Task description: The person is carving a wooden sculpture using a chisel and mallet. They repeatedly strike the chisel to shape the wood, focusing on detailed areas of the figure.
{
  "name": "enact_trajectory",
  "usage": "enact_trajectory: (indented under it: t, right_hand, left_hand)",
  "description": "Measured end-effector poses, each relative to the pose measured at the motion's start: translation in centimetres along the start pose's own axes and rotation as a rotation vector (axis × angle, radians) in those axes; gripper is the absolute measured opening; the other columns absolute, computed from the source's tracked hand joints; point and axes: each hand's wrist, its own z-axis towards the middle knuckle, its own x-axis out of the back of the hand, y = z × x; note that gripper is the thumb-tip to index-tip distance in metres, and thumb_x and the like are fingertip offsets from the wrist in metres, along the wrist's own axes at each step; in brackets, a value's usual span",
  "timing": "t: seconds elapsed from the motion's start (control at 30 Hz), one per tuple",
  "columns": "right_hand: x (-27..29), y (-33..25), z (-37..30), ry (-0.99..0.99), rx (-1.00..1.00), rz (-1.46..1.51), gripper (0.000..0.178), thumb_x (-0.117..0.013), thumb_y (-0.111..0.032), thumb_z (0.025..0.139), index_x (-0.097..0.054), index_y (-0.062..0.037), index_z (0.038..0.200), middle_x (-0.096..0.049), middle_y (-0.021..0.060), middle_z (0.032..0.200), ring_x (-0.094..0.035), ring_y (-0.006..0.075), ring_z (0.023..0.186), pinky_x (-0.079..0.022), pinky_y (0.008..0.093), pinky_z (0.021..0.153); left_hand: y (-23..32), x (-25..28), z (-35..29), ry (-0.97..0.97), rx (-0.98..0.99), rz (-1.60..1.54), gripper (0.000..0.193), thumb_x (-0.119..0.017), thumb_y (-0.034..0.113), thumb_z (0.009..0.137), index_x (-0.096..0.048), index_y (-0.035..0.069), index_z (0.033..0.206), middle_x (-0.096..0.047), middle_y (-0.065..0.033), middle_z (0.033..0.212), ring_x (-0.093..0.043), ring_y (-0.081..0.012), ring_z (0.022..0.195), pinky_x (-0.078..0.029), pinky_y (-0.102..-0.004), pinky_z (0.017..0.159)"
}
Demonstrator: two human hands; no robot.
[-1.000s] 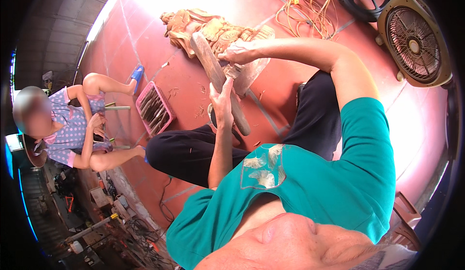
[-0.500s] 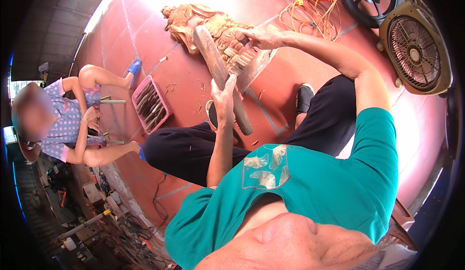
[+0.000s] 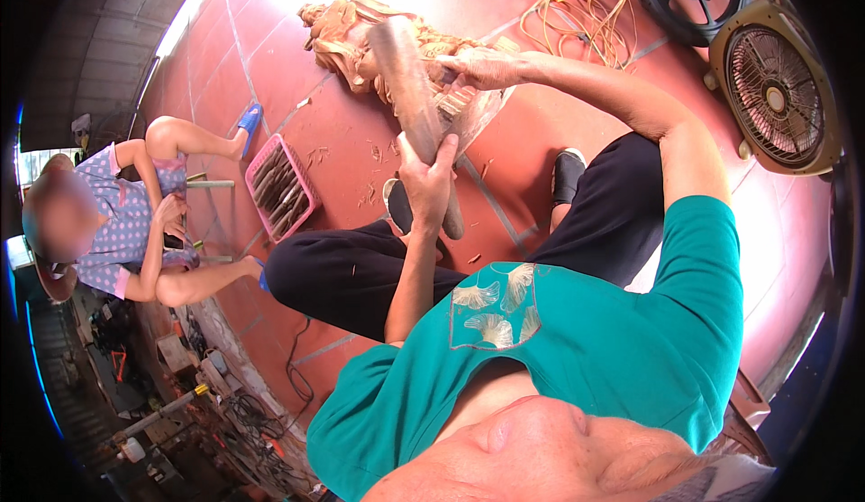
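Observation:
My left hand (image 3: 429, 177) is wrapped round a long wooden mallet (image 3: 404, 74), which tilts up and away from me and is slightly blurred. Beyond it on the floor lies a carved wooden figure (image 3: 347, 38) with deep folds and ridges. My right hand (image 3: 484, 68) is closed at the figure's near right part, fingers round what looks like the dark handle of a chisel; the mallet and fingers hide most of that tool. The mallet's head is close to my right fingers.
A pink basket (image 3: 313, 197) of wood-handled tools stands left, beside a seated person (image 3: 126, 205). Wood chips (image 3: 368, 194) lie on the red tiles. Orange cable (image 3: 577, 15), a fan (image 3: 770, 96) and a wheel (image 3: 689, 2) are at far right. Tools clutter the lower left.
The mallet's head has swung away from me and rightward, nearer my right hand. My left hand has turned with it. My right hand stays at the carving, nearly in place.

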Motion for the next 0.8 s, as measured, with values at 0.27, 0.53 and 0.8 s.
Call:
enact_trajectory:
  t: [0.27,0.53,0.8]
  right_hand:
    - [0.4,-0.8,-0.6,-0.003,-0.029,0.016,0.060,-0.061,-0.005,0.086,-0.041,-0.0053,0.143,-0.067,0.0211,0.095,-0.066,0.0383,0.091,-0.050,0.0481,0.074]
    - [0.8,-1.9,0.0,-0.021,-0.017,-0.159,0.057,-0.061,-0.005,0.084,-0.045,-0.0025,0.139,-0.066,0.0216,0.095,-0.065,0.0397,0.088,-0.050,0.0478,0.072]
    - [-0.3,-0.6,0.0,-0.011,0.041,-0.233,0.020,-0.061,0.001,0.075,-0.061,0.0024,0.095,-0.062,0.0254,0.082,-0.062,0.0391,0.079,-0.048,0.0479,0.069]
  left_hand:
    - [0.3,0.2,-0.2,-0.084,0.113,-0.070,0.034,-0.070,0.018,0.093,-0.050,0.001,0.115,-0.060,-0.0027,0.078,-0.054,-0.0085,0.058,-0.046,-0.0249,0.051]
    - [-0.5,-0.3,0.1,0.045,0.066,0.040,0.027,-0.067,0.013,0.094,-0.050,0.001,0.112,-0.061,-0.0058,0.081,-0.055,-0.0085,0.059,-0.046,-0.0254,0.051]
    - [-4.7,-0.2,0.3,0.048,-0.195,0.237,0.059,-0.077,0.030,0.086,-0.045,-0.003,0.123,-0.066,-0.0267,0.075,-0.070,-0.0412,0.070,-0.055,-0.0472,0.061]
